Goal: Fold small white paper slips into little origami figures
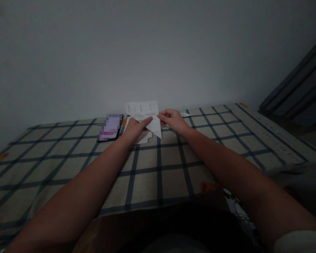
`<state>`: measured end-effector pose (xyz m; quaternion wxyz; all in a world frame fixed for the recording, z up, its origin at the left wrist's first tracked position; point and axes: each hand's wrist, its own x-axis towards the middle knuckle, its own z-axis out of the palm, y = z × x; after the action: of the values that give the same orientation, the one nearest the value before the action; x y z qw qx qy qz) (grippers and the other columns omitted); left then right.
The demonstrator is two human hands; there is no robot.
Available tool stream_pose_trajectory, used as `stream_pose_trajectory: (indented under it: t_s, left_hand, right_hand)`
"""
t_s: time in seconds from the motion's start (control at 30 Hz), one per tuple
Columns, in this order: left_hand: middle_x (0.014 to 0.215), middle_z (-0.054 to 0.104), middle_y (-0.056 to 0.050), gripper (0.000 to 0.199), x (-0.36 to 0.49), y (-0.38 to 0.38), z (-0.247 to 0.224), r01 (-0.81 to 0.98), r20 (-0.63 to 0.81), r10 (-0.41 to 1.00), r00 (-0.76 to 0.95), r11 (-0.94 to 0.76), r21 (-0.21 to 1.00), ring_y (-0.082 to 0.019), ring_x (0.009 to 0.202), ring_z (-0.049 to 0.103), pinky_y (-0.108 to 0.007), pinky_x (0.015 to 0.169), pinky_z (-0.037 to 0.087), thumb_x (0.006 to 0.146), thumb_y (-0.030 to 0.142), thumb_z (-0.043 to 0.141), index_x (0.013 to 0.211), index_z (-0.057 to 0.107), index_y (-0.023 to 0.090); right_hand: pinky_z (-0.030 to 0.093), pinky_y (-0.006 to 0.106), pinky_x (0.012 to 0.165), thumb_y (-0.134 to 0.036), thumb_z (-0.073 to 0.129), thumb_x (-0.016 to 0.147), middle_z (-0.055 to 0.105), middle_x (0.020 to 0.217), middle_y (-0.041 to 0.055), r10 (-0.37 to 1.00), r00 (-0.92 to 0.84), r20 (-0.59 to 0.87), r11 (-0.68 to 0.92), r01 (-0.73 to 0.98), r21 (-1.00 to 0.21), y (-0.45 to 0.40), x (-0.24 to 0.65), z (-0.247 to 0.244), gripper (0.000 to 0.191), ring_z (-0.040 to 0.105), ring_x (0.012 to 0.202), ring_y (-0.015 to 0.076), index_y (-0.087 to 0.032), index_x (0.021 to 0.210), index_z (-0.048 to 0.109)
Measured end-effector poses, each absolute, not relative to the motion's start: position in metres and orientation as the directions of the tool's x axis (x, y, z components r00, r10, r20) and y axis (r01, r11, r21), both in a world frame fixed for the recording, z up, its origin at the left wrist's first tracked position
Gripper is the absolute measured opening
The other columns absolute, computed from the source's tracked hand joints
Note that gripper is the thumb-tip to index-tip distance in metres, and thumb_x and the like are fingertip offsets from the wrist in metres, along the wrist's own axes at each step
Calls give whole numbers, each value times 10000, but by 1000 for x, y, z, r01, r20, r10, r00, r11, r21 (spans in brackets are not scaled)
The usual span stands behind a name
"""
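A sheet of white printed paper [144, 107] is held up in front of me over the table, its lower part ending in a pointed corner. My left hand [135, 129] grips it from the left, thumb lying across the print. At the sheet's right edge, my right hand [173, 118] is closed in a pinch of thumb and fingers. Under the left hand, another white paper piece [141, 140] with an uneven edge rests on the cloth. The fine print is too small and dim to read.
A phone [111, 127], its screen lit and partly blurred, lies left of the papers. Beyond my right hand is a small white scrap [185, 115]. The checked tablecloth [171, 175] reaches the grey wall [158, 52]. A dark curtain [300, 80] hangs at right.
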<state>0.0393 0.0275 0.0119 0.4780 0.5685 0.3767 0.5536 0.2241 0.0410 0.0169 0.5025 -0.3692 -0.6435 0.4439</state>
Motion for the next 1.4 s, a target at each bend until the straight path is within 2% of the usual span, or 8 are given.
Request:
stream_pose_trajectory:
  t_s: [0.23,0.37,0.57,0.87,1.1,1.3,1.4]
  left_hand:
    - [1194,698,-172,485,37,31,8,-93,281,953,111,-271,958,-302,978,703,-376,728,600,693,385,804,1096,700,137]
    - [1177,707,-163,482,37,30,9,-103,266,958,109,-255,961,-287,950,708,-349,710,598,685,379,810,1091,702,143]
    - [1166,710,-167,488,38,30,9,-161,245,961,126,-224,961,-272,911,712,-340,687,598,680,364,820,1096,697,141]
    - [1202,698,-163,510,39,30,9,-144,242,964,105,-227,963,-290,931,706,-319,638,593,671,349,827,1115,686,143]
    - [1161,719,-140,438,40,32,6,-203,237,956,171,-201,958,-269,931,707,-305,677,593,680,314,826,1069,706,155]
    - [1149,721,-153,451,38,32,7,-160,222,965,143,-199,967,-258,868,711,-272,589,571,682,315,818,1081,701,141]
    - [1159,719,-152,460,39,31,8,-156,217,967,136,-196,968,-264,882,711,-280,601,575,677,308,820,1089,701,143]
  right_hand:
    - [497,239,672,-283,638,856,619,730,-1,927,-250,280,286,-10,-958,40,224,18,137,573,653,100,-178,778,595]
    - [502,247,686,-296,642,857,625,729,-5,925,-257,282,286,-19,-958,40,224,18,142,576,654,102,-180,787,599]
    - [502,246,664,-350,674,839,623,708,-2,916,-271,296,293,-49,-955,44,225,14,196,575,643,106,-178,777,603]
    - [479,249,612,-426,631,872,635,702,13,933,-210,293,278,-96,-956,43,225,17,293,557,600,101,-174,724,622]
    - [482,254,625,-345,684,819,640,699,4,924,-214,316,306,-77,-949,45,225,14,182,581,621,108,-165,798,674]
    - [453,244,594,-393,624,858,614,652,1,907,-217,360,351,-81,-933,44,225,16,290,550,582,96,-163,681,628]
    - [449,244,592,-420,622,858,614,650,3,903,-218,369,359,-87,-929,44,225,17,319,546,578,96,-163,670,624]
